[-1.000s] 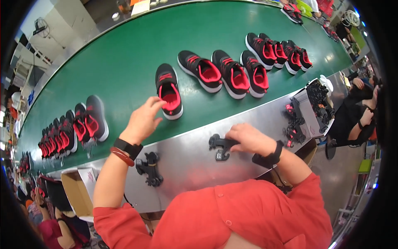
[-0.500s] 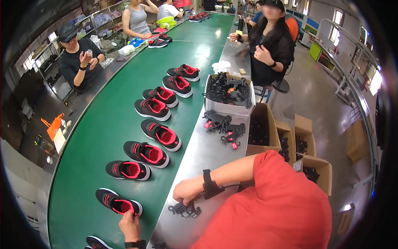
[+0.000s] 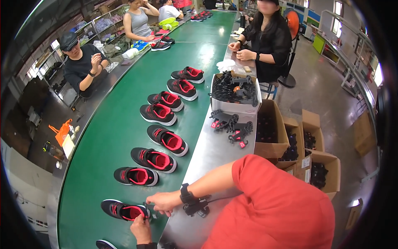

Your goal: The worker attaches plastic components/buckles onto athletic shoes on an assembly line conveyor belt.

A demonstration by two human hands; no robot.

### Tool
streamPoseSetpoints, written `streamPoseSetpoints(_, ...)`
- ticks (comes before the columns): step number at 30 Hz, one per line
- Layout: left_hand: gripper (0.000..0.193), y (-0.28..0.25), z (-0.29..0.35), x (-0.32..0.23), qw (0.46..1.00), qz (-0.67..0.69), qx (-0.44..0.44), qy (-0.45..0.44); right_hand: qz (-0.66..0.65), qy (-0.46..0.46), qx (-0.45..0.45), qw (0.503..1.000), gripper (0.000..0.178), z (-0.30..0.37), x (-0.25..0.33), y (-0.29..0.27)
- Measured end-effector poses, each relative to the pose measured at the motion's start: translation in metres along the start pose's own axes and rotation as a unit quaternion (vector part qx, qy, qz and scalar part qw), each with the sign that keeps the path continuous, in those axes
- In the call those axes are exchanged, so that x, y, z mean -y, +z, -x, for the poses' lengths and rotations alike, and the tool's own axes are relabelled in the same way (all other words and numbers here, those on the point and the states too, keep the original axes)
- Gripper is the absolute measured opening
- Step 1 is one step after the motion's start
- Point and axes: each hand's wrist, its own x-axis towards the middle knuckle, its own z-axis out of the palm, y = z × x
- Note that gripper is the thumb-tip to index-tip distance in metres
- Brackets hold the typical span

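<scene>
A black sneaker [image 3: 116, 208] with red lining and white sole lies on the green belt [image 3: 95, 153]. My left hand [image 3: 141, 230] pinches the rim of its heel. My right hand [image 3: 164, 202] is closed on a small black plastic shoe hanger [image 3: 154, 215], held right beside that heel. Whether the hanger touches the shoe cannot be made out. Under my right wrist, a few more black hangers [image 3: 196, 208] lie on the metal ledge [image 3: 197, 166]. Several like sneakers [image 3: 154, 159] stand in a slanting row farther up the belt.
A white box [image 3: 234, 93] full of black hangers stands on the ledge, with loose hangers [image 3: 232, 124] before it. Cardboard boxes [image 3: 325, 170] of black pieces stand at the right. A co-worker [image 3: 271, 39] sits beyond the white box; another person [image 3: 85, 62] is across the belt.
My right hand has moved left from the hangers on the ledge to the sneaker's heel, bringing a hanger. My left hand stays at the heel. The view has shifted slightly.
</scene>
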Motion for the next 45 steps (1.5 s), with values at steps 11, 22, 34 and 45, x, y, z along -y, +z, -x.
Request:
streamPoseSetpoints(11,0.017,-0.002,0.007,0.008,0.999,-0.043,0.012,0.004,-0.038,0.017,0.069,0.997,0.048,-0.004,-0.006,0.04)
streamPoseSetpoints(22,0.021,0.007,0.016,0.04,1.0,0.019,-0.009,-0.013,0.119,-0.358,-0.237,0.895,0.039,0.093,0.071,-0.066)
streamPoseSetpoints(34,0.031,-0.028,0.022,0.023,0.997,0.027,0.05,-0.045,0.141,-0.262,-0.306,0.904,0.039,0.215,0.124,-0.052)
streamPoseSetpoints(45,0.014,-0.017,0.034,0.028,0.999,0.029,-0.006,-0.026,-0.053,-0.013,0.01,0.998,0.054,0.035,0.018,0.061)
